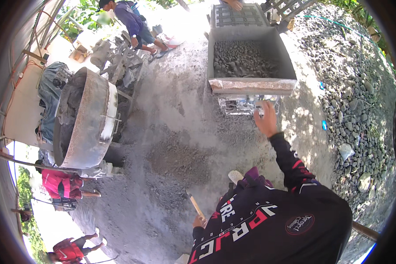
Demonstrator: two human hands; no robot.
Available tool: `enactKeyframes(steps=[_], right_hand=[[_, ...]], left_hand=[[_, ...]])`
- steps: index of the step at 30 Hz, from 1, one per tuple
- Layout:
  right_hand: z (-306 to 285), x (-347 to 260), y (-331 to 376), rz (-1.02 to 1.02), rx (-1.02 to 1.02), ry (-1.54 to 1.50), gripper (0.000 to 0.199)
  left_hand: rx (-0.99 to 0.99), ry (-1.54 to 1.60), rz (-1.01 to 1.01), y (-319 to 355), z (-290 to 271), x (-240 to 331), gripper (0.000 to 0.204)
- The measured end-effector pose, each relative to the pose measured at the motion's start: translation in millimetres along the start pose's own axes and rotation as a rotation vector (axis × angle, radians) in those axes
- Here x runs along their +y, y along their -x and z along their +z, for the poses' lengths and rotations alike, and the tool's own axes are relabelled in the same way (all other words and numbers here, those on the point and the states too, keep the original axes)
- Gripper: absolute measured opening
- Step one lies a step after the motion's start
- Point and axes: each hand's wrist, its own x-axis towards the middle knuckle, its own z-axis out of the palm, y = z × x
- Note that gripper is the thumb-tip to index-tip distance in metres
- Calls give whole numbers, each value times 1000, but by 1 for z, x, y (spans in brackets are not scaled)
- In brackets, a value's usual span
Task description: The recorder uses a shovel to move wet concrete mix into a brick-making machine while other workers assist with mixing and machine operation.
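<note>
My right hand (266, 119) reaches forward in a black sleeve, its fingertips on the lower edge of a metal frame (246, 105). The frame sits under a grey box hopper (251, 83) filled with dark gravel mix. Whether the fingers grip the frame is unclear. My left hand (198, 221) is low by my torso, closed around a wooden handle (193, 204) that slants up to the left. The handle's far end is hidden.
A heap of grey mix (180, 160) lies on the ground ahead. A rusty mixer drum (81, 121) stands left. Loose stones (361, 114) bank up on the right. A person in blue (132, 22) bends at the top; two people in red (59, 185) are lower left.
</note>
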Motion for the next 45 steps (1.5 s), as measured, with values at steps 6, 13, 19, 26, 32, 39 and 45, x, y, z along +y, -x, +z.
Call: enactKeyframes(steps=[6, 13, 19, 26, 32, 39, 45], right_hand=[[35, 36, -114, -158, -46, 385, 55], [78, 48, -115, -241, -123, 644, 44], [94, 46, -100, -161, -194, 677, 41], [103, 54, -105, -116, -159, 680, 36], [96, 45, -103, -134, -144, 688, 35], [91, 27, -112, -187, -57, 504, 38], [73, 50, -126, -181, -55, 447, 38]], left_hand=[[182, 323, -84, 44, 24, 67, 35], [282, 488, -166, 64, -28, -22, 43], [132, 823, -256, 109, -33, -152, 56], [-3, -569, -150, 107, -6, -155, 55], [40, -792, -75, 86, -4, -102, 44], [-119, 21, 121, 69, -21, -77, 28], [119, -1162, 252, 62, 9, -42, 54]])
